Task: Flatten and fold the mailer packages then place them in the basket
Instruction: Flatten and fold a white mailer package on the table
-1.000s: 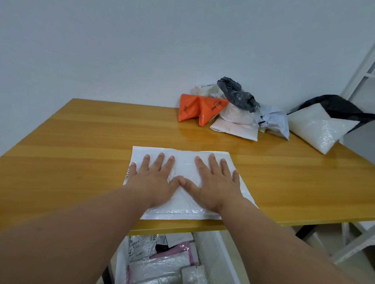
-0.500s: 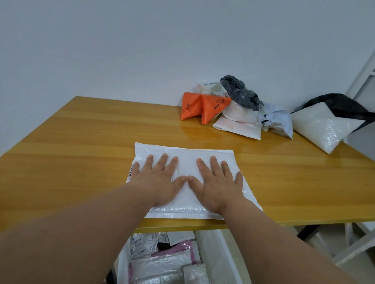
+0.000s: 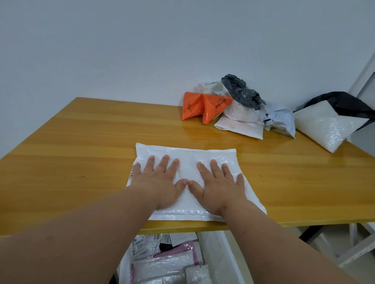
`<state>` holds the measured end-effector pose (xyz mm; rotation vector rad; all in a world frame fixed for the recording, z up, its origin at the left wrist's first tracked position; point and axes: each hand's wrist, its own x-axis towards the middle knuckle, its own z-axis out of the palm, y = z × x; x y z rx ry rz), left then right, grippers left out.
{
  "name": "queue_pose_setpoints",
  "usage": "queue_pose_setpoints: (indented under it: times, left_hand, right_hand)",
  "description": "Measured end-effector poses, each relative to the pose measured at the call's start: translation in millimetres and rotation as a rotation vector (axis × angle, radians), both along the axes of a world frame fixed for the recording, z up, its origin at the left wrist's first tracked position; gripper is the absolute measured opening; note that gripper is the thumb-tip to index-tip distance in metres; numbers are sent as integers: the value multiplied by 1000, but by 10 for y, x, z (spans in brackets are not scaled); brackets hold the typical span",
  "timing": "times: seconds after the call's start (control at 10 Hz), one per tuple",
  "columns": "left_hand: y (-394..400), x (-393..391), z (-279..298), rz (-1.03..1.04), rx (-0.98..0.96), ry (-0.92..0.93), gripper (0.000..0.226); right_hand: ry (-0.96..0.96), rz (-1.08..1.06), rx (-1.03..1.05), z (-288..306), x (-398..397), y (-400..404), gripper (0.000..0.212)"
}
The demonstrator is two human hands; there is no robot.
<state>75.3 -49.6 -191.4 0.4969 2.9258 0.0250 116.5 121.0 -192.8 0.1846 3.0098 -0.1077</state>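
Flat on the near edge of the wooden worktop (image 3: pixel 77 149) lies a white bubble mailer (image 3: pixel 188 157), its near edge almost level with the worktop's front lip. Both hands press down on it, palms flat and fingers spread: the left hand (image 3: pixel 158 181) on the left half, the right hand (image 3: pixel 218 185) on the right half, with the two thumbs touching or nearly so at the middle. Neither grip closes on anything; each is spread wide against the mailer's surface. Some printed digits show at the mailer's left edge, just beside the left little finger. Toward the far right of the worktop sits a heap of unfolded packages: an orange mailer (image 3: pixel 202 106), a crumpled dark grey bag (image 3: pixel 241 90), pale mailers (image 3: pixel 239 123) beneath it, and, apart to the right, a large bubble pouch (image 3: pixel 322 125) resting on something black. Below the worktop's front edge a white basket (image 3: pixel 224 259) holds several flattened packages, one with a pink border.
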Motion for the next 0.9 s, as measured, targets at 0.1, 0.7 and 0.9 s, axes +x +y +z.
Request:
queue_pose_setpoints:
  times: [0.1,0.7,0.9]
  left_hand:
    - [4,-2,2,2,-9,-1,71]
    - [8,16,0,3,-14,-7,70]
    - [10,12,2,-2,-21,-4,70]
  right_hand:
    - [-4,3,12,-18,-6,1,73]
    - [-24,3,23,-37,-12,3,72]
    - [-28,4,22,-39,-14,2,74]
